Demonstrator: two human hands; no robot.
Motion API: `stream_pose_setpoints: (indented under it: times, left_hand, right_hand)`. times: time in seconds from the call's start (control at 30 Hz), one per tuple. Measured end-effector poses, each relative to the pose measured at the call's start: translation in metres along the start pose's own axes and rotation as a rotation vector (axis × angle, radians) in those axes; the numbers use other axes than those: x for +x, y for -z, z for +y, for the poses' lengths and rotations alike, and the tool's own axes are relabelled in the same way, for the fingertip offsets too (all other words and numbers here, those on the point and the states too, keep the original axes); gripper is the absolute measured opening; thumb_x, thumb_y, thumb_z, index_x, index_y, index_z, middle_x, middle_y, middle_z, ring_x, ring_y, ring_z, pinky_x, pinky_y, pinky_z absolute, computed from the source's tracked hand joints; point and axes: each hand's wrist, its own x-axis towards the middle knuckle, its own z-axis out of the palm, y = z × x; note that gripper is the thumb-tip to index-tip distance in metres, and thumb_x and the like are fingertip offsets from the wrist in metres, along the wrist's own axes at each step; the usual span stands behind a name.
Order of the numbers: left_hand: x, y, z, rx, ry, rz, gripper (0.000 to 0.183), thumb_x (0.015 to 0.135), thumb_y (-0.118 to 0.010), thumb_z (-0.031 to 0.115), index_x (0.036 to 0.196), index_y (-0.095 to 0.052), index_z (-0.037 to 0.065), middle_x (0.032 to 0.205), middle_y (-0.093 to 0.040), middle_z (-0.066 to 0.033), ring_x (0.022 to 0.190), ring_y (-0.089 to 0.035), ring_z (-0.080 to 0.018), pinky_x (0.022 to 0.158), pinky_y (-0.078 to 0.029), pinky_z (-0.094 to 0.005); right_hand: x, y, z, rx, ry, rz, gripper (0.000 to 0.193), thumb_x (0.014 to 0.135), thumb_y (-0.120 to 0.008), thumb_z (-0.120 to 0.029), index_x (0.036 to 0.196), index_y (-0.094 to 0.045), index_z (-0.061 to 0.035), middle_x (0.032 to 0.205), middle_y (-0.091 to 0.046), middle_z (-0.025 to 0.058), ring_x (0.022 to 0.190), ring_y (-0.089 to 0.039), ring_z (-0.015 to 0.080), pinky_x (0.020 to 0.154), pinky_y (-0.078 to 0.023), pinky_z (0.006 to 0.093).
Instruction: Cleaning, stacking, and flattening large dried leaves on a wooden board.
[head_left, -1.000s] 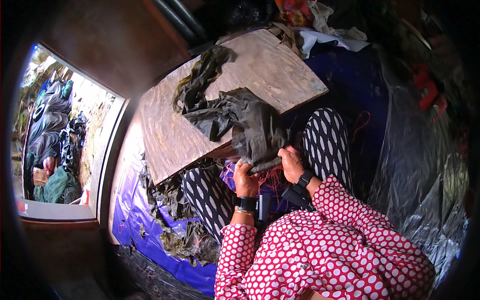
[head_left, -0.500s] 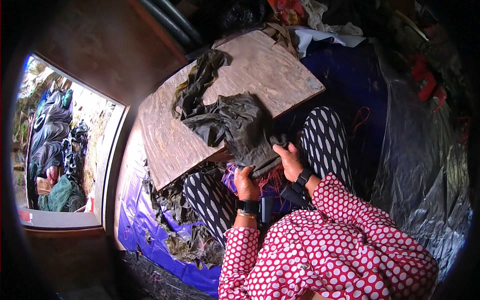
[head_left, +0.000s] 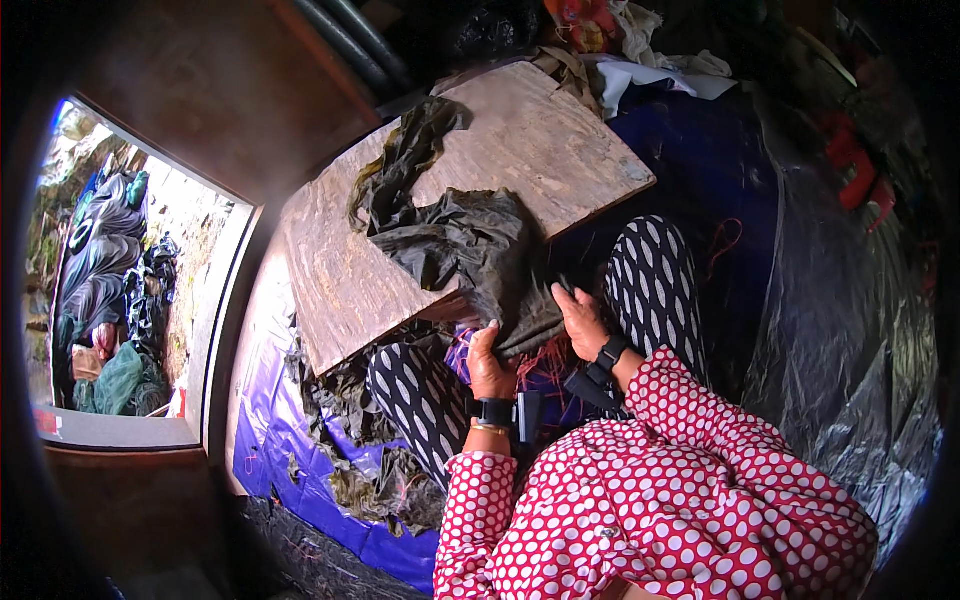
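A dark olive-brown crumpled sheet (head_left: 490,240), wrinkled and kelp-like, lies partly on a wooden board (head_left: 350,290). Its near part hangs over the board's edge toward my lap, and a narrow twisted strip runs up to the board's far side. At the lower left of the hanging part, my left hand (head_left: 490,368) is closed on the sheet's edge with the thumb uppermost. My right hand (head_left: 582,322) pinches the right edge near my knee; its lower fingers are hidden. Between my hands, red strings (head_left: 540,365) show below the sheet.
Blue plastic sheeting (head_left: 290,440) spreads under the board, with dark scraps (head_left: 390,490) on it at the left. Clear plastic (head_left: 820,330) covers the right side. A framed opening (head_left: 215,350) is at the left. Cloths and bags (head_left: 640,40) are piled at the back.
Both hands have shifted slightly, and the sheet's near edge between them has changed shape. The left thumb is raised a little higher. The board and the far strip stay in place.
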Motion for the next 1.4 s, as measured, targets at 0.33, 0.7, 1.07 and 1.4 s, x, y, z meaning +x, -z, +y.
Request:
stream_pose_setpoints:
  times: [0.33,0.7,1.07,1.4]
  left_hand:
    - [0.025,0.034,-0.008,-0.080,-0.031,-0.197,0.012,0.080,-0.058,0.018,0.091,-0.058,0.014,0.088,-0.061,-0.0017,0.074,-0.058,-0.0171,0.053,-0.046,-0.0291]
    - [0.014,0.019,-0.007,0.100,-0.097,0.015,0.010,0.079,-0.058,0.011,0.088,-0.060,0.006,0.082,-0.063,-0.0038,0.073,-0.060,-0.0155,0.059,-0.048,-0.0258]
    - [0.001,0.009,0.005,-0.265,0.056,-0.033,0.009,0.078,-0.059,0.019,0.082,-0.058,0.011,0.077,-0.061,-0.0021,0.067,-0.058,-0.0170,0.051,-0.043,-0.0308]
    - [0.009,0.018,-0.005,-0.124,-0.067,0.062,0.032,0.074,-0.065,0.006,0.101,-0.048,0.010,0.081,-0.060,-0.0048,0.065,-0.061,-0.0195,0.048,-0.048,-0.0303]
  right_hand:
    - [-0.012,0.000,0.000,0.055,0.310,-0.204,0.028,0.086,-0.056,-0.014,0.113,-0.055,-0.0078,0.099,-0.058,0.0025,0.096,-0.050,0.0089,0.085,-0.041,0.0255]
    - [-0.008,-0.009,-0.013,0.136,-0.049,-0.004,0.044,0.081,-0.066,-0.019,0.117,-0.049,0.0006,0.116,-0.053,0.0063,0.106,-0.047,0.0126,0.094,-0.036,0.0295]
    - [-0.011,-0.014,-0.036,0.135,-0.007,0.003,0.022,0.084,-0.060,-0.023,0.095,-0.061,-0.0039,0.087,-0.057,-0.0044,0.078,-0.047,0.0070,0.075,-0.038,0.0218]
    - [0.000,-0.010,-0.006,0.145,0.129,-0.056,0.014,0.088,-0.056,-0.014,0.096,-0.060,-0.0048,0.088,-0.056,-0.0042,0.080,-0.048,0.0061,0.078,-0.038,0.0208]
